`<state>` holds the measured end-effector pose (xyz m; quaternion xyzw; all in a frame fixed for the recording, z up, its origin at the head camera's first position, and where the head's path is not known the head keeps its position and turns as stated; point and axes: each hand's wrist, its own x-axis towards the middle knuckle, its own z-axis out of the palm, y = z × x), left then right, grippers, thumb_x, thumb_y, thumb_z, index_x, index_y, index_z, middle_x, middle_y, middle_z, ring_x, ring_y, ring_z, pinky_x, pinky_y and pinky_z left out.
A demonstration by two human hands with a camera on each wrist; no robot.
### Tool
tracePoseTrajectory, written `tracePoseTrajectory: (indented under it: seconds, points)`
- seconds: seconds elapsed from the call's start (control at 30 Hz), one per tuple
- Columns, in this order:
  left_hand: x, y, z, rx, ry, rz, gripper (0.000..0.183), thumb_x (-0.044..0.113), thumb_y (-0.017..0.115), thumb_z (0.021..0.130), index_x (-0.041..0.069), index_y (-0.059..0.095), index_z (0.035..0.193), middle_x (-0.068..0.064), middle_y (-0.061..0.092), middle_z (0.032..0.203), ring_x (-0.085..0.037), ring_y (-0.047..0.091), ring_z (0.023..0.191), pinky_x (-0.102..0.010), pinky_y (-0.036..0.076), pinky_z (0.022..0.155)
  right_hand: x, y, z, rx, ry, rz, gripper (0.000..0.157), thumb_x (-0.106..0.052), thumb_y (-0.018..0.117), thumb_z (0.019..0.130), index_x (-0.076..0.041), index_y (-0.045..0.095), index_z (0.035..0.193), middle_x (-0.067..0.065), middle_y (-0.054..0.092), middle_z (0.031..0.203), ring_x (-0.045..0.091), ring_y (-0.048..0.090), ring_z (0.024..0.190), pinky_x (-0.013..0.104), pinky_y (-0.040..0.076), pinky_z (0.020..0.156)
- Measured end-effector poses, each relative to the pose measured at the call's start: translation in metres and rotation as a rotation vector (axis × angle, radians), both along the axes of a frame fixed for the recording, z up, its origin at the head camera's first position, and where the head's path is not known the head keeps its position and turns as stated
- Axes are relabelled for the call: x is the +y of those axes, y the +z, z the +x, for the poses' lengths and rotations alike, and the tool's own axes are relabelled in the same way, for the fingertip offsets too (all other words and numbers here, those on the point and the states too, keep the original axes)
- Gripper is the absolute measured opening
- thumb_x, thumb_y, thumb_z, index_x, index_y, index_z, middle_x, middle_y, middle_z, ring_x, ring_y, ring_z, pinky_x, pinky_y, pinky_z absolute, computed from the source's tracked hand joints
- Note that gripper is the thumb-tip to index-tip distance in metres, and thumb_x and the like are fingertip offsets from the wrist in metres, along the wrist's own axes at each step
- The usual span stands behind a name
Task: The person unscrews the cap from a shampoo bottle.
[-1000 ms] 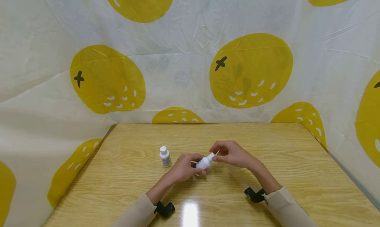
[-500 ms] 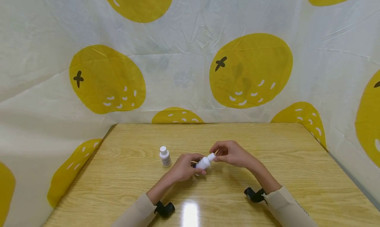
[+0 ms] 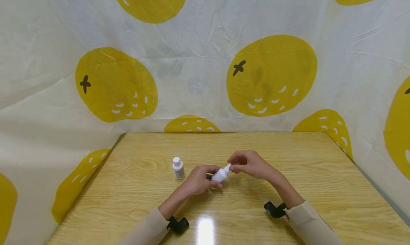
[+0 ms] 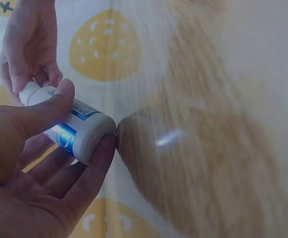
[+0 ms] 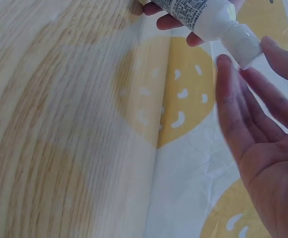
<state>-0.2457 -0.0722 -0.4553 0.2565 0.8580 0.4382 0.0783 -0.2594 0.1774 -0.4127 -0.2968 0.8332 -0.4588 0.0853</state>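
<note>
A small white plastic bottle [image 3: 219, 176] lies tilted in the left hand [image 3: 199, 181], whose thumb and fingers grip its body near the middle of the table. Its blue label [image 4: 64, 134] faces the left wrist camera, and one fingertip supports the base. The bottle's white cap [image 5: 242, 45] points up and right towards the right hand [image 3: 251, 164]. With thumb and fingertips on either side, the right hand pinches that cap. A second white bottle [image 3: 178, 168], capped and upright, stands on the table left of the left hand.
Both hands work above a wood-grain table [image 3: 144, 149]. Behind it and along its sides hangs a pale cloth [image 3: 192, 78] printed with yellow fruit. Black wrist cameras [image 3: 178, 225] sit at both cuffs.
The right hand's fingers and thumb have shifted slightly around the cap. The left hand keeps its hold on the bottle, and the standing bottle has not moved.
</note>
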Motion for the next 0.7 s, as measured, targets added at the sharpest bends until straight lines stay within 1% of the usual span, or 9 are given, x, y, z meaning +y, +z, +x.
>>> tracePoseTrajectory:
  seconds: [0.1,0.17,0.33,0.5,0.53,0.67,0.7]
  points:
    - [-0.0001,0.0003,0.0002,-0.007,0.002,0.002,0.040,0.016,0.086,0.085,0.017,0.075,0.122,-0.005,0.076,0.118,-0.021,0.072,0.109,-0.034,0.062,0.092,0.0004,0.0002,-0.0002,-0.026,0.008,0.001,0.022,-0.018,0.072,0.098,0.000,0.072,0.110,0.022,0.075,0.097,0.038,0.073,0.082,0.052,0.063,0.075]
    - [-0.0002,0.0006,0.0004,-0.013,0.004,0.003,0.040,0.016,0.086,0.085,0.017,0.074,0.123,-0.005,0.075,0.119,-0.022,0.072,0.110,-0.035,0.062,0.092,0.0007,0.0001,-0.0006,-0.023,0.015,0.003,0.021,-0.018,0.072,0.098,0.000,0.073,0.109,0.021,0.075,0.097,0.039,0.073,0.081,0.050,0.064,0.074]
    - [-0.0002,0.0011,0.0004,-0.026,0.005,0.006,0.041,0.017,0.086,0.086,0.017,0.074,0.125,-0.007,0.075,0.121,-0.023,0.073,0.109,-0.036,0.063,0.091,0.0010,-0.0001,-0.0011,0.012,0.029,0.011,0.018,-0.015,0.074,0.096,-0.004,0.074,0.110,0.012,0.077,0.099,0.031,0.073,0.083,0.038,0.064,0.074]
    - [-0.0004,0.0012,0.0004,-0.030,0.009,0.000,0.041,0.018,0.085,0.086,0.018,0.073,0.126,-0.005,0.075,0.121,-0.021,0.073,0.108,-0.033,0.062,0.090,0.0009,0.0011,0.0003,0.042,0.048,0.001,0.018,-0.010,0.075,0.094,-0.006,0.075,0.112,0.012,0.076,0.103,0.034,0.073,0.086,0.028,0.061,0.073]
    - [-0.0004,0.0011,0.0006,-0.028,0.008,0.000,0.041,0.017,0.085,0.086,0.018,0.073,0.125,-0.005,0.075,0.121,-0.022,0.073,0.109,-0.033,0.063,0.090,0.0009,0.0014,0.0007,0.046,0.049,0.004,0.020,-0.010,0.076,0.094,-0.006,0.075,0.113,0.012,0.076,0.104,0.032,0.073,0.086,0.026,0.061,0.074]
    - [-0.0005,0.0015,0.0016,-0.025,0.009,-0.007,0.040,0.017,0.085,0.086,0.018,0.074,0.125,-0.005,0.075,0.121,-0.021,0.072,0.110,-0.033,0.062,0.091,0.0009,0.0022,0.0018,0.058,0.044,0.022,0.026,-0.012,0.077,0.093,-0.006,0.073,0.118,0.011,0.075,0.109,0.024,0.073,0.087,0.027,0.061,0.078]
    - [-0.0006,0.0020,0.0020,-0.026,0.009,-0.010,0.040,0.017,0.085,0.086,0.018,0.074,0.125,-0.004,0.075,0.121,-0.020,0.072,0.111,-0.032,0.062,0.091,0.0007,0.0025,0.0020,0.059,0.039,0.026,0.027,-0.015,0.077,0.094,-0.006,0.072,0.119,0.011,0.074,0.108,0.025,0.073,0.087,0.028,0.061,0.078]
